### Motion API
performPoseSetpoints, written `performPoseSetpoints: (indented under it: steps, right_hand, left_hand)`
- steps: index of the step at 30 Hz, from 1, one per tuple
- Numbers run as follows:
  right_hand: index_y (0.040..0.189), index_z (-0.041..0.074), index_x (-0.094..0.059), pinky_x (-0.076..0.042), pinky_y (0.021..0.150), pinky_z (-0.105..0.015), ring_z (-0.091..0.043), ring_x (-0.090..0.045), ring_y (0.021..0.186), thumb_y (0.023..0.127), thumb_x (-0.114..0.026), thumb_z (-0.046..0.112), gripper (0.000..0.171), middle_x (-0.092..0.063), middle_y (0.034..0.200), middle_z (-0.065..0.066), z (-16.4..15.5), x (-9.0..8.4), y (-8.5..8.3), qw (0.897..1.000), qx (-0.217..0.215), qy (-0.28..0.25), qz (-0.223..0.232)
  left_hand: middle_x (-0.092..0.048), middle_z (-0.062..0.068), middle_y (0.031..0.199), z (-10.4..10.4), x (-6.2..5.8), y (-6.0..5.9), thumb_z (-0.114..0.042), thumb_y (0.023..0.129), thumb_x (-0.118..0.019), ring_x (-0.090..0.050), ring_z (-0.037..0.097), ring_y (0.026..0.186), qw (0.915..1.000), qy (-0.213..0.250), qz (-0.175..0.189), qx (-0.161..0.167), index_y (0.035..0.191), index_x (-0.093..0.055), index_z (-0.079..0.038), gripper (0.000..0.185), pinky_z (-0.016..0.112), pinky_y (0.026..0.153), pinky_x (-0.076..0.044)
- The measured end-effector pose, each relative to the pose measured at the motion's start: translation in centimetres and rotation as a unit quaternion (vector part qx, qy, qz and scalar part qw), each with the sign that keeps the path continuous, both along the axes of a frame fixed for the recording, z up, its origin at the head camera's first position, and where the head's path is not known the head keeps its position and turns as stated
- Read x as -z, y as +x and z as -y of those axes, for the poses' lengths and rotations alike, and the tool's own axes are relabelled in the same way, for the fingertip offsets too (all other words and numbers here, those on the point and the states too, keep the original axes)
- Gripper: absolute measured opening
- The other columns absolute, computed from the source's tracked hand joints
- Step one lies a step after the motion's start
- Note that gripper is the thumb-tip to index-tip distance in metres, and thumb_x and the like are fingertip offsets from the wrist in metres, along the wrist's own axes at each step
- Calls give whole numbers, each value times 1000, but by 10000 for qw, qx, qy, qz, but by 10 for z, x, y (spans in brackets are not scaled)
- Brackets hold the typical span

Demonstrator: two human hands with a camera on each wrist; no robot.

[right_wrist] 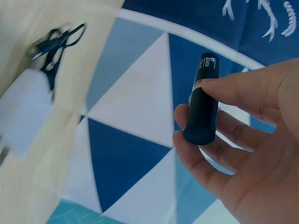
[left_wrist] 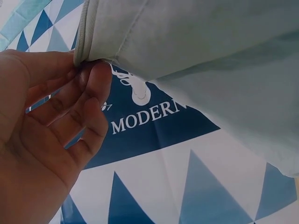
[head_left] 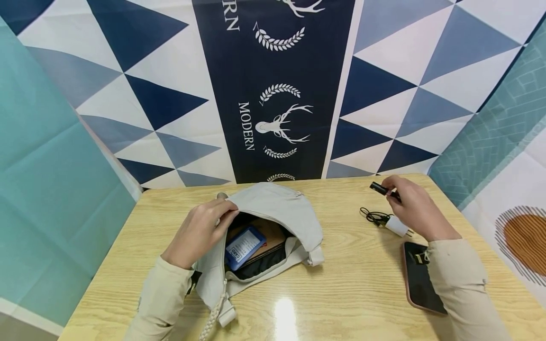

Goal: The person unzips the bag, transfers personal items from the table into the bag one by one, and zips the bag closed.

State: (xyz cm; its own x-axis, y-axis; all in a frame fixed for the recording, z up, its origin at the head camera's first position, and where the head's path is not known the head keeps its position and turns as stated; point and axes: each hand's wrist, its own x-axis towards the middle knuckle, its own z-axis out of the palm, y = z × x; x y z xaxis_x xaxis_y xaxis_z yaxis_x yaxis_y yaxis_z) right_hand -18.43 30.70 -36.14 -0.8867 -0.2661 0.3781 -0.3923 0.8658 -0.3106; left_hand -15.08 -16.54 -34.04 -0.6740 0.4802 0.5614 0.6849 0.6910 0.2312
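A pale grey fabric bag (head_left: 277,208) lies open on the wooden table (head_left: 341,293). My left hand (head_left: 200,229) pinches the rim of its flap (left_wrist: 93,51) and holds it lifted. Inside the bag show a blue card-like packet (head_left: 244,246) and a brown flat item (head_left: 268,232). My right hand (head_left: 411,206) holds a small black tube (head_left: 381,189) above the table's far right part; in the right wrist view the black tube (right_wrist: 203,105) sits between thumb and fingers.
A white charger plug (head_left: 396,226) with a coiled black cable (head_left: 373,217) lies by my right hand. A dark phone (head_left: 420,279) lies face up under my right forearm. A patterned cloth backdrop (head_left: 273,94) hangs behind the table.
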Motion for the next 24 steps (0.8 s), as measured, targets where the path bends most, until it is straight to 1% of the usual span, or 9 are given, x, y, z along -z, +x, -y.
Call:
performPoseSetpoints:
  steps: [3, 8, 12, 15, 17, 21, 24]
  right_hand:
    - [115, -2, -59, -50, 65, -45, -31, -64, 86, 91, -60, -10, 25, -63, 105, -21, 11, -7, 5, 9997, -150, 2, -206]
    - [111, 0, -59, -51, 66, -44, -27, -63, 85, 88, -63, -13, 27, -64, 101, -15, 29, -16, 12, 9976, -395, 69, -563]
    - [109, 2, -60, -51, 67, -43, -24, -63, 84, 87, -68, -12, 27, -65, 98, -11, 43, -21, 18, 9951, -568, 41, -807]
    - [108, 5, -60, -53, 68, -43, -23, -66, 86, 87, -70, -9, 28, -66, 98, -7, 55, -25, 24, 9931, -729, -41, -920]
    - [109, 6, -61, -55, 68, -40, -19, -66, 85, 87, -71, -8, 28, -67, 98, -4, 66, -28, 30, 9915, -884, -96, -952]
    - [107, 10, -63, -54, 67, -30, -9, -63, 82, 86, -73, -6, 29, -67, 99, 3, 91, -33, 47, 9868, -1288, -247, -951]
    - [104, 14, -68, -54, 71, -28, -8, -63, 87, 84, -75, -7, 30, -69, 102, 5, 112, -33, 59, 9797, -1725, -460, -911]
  left_hand:
    - [-72, 1, 90, 0, 0, 0, -10, 94, -70, -66, 12, 74, 10000, 12, 30, 20, 96, -73, -12, 4, 29, 63, -54]
    - [-72, 0, 90, 1, 0, 0, -10, 93, -71, -66, 11, 73, 10000, 20, 66, 7, 95, -73, -13, 4, 29, 62, -54]
    - [-72, 0, 89, 2, -1, 0, -10, 93, -71, -66, 11, 73, 10000, -9, 60, -2, 95, -74, -12, 4, 30, 63, -54]
    - [-72, 0, 89, 3, -2, 0, -10, 93, -71, -66, 11, 73, 10000, -57, 15, -7, 95, -74, -12, 4, 30, 64, -54]
    - [-72, 0, 88, 3, -3, 1, -10, 93, -72, -65, 11, 71, 9999, -101, -39, -21, 95, -73, -12, 4, 29, 63, -54]
    - [-71, -1, 86, 4, -3, 2, -11, 93, -71, -64, 11, 69, 9998, -166, -140, -40, 95, -73, -12, 3, 28, 61, -53]
    - [-71, -1, 86, 3, -4, 1, -11, 94, -71, -63, 11, 69, 9997, -173, -181, -33, 95, -73, -12, 3, 29, 61, -53]
